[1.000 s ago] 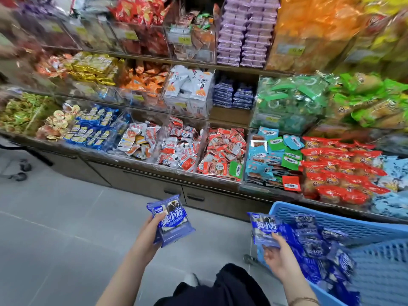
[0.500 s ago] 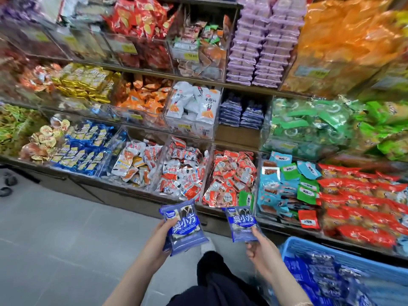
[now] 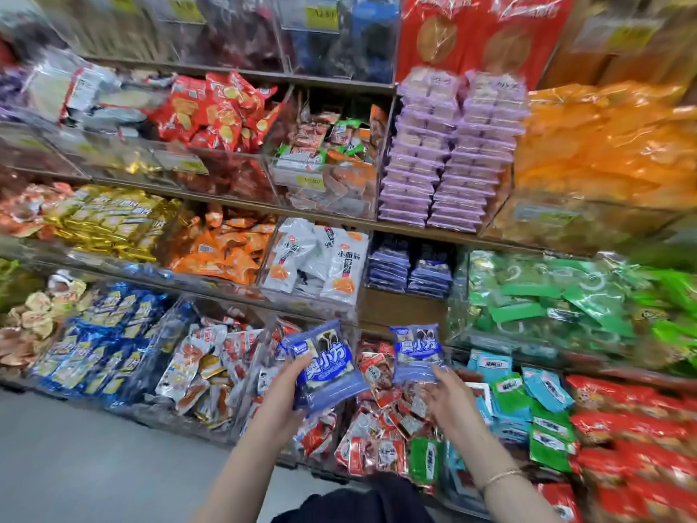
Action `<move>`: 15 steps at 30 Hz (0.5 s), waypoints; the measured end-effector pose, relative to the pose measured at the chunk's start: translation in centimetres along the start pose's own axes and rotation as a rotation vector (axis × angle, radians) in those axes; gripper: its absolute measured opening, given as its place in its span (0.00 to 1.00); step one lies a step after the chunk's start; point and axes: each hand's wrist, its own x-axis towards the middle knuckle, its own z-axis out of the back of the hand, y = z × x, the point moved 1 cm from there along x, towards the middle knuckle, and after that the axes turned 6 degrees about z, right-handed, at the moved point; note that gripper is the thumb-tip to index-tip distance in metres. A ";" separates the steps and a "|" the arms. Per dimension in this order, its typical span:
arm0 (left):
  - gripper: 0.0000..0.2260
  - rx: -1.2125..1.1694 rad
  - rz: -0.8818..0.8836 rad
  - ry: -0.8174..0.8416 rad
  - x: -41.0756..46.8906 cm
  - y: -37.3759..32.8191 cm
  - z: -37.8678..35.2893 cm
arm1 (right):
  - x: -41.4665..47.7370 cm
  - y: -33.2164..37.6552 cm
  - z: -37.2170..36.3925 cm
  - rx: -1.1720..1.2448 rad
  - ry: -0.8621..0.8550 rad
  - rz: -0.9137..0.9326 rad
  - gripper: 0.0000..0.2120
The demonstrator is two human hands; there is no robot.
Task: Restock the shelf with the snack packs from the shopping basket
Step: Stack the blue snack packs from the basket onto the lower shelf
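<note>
My left hand (image 3: 284,390) grips a stack of blue snack packs (image 3: 324,366) with white lettering, held up in front of the lower bins. My right hand (image 3: 447,400) pinches one more blue snack pack (image 3: 416,352) by its lower edge, upright. Both packs hover below the middle shelf slot, where two short stacks of matching blue packs (image 3: 409,271) lie on the wooden shelf (image 3: 399,305). The shopping basket is out of view.
Clear bins of snacks fill the shelves: white packs (image 3: 317,258) left of the blue stacks, green packs (image 3: 547,300) to their right, purple stacks (image 3: 445,152) above. Red and white packets (image 3: 381,409) lie under my hands. Grey floor (image 3: 94,466) stretches at lower left.
Both hands have risen toward the shelf with their blue packs. My view has tilted upward, and the blue basket has dropped out of sight at the lower right.
</note>
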 end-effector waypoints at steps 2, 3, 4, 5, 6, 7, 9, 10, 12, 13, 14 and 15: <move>0.20 -0.003 -0.019 -0.023 1.1 -1.5 -0.2 | 1.4 0.9 -1.2 0.021 -0.037 0.003 0.26; 0.19 -0.010 -0.029 -0.033 1.6 -2.1 -0.3 | 2.1 1.3 -1.9 0.026 -0.047 0.005 0.26; 0.17 -0.016 -0.034 -0.035 2.2 -2.8 -0.3 | 2.6 1.7 -2.5 0.028 -0.050 0.009 0.24; 0.16 -0.018 -0.035 -0.032 2.7 -3.4 -0.4 | 3.2 2.1 -3.1 0.028 -0.053 0.013 0.20; 0.16 -0.015 -0.035 -0.026 3.4 -4.1 -0.5 | 3.7 2.4 -3.6 0.026 -0.055 0.015 0.16; 0.15 -0.009 -0.036 -0.014 3.9 -4.7 -0.6 | 4.2 2.7 -4.0 0.025 -0.063 0.014 0.12; 0.14 0.007 -0.033 0.006 5.2 -6.1 -0.9 | 5.3 3.1 -4.6 0.041 -0.096 0.006 0.13; 0.14 0.015 -0.030 0.013 5.8 -6.9 -1.1 | 5.9 3.4 -4.9 0.054 -0.116 0.007 0.17; 0.14 0.030 -0.026 0.027 7.0 -8.2 -1.5 | 7.0 3.9 -5.5 0.081 -0.144 0.023 0.20; 0.13 0.033 -0.023 0.042 7.5 -8.8 -1.7 | 7.6 4.3 -5.9 0.091 -0.153 0.034 0.21; 0.12 0.032 -0.020 0.060 8.1 -9.3 -1.8 | 8.3 4.6 -6.2 0.100 -0.159 0.045 0.21; 0.12 0.029 -0.019 0.073 8.6 -9.7 -2.0 | 9.0 5.1 -6.7 0.112 -0.170 0.053 0.20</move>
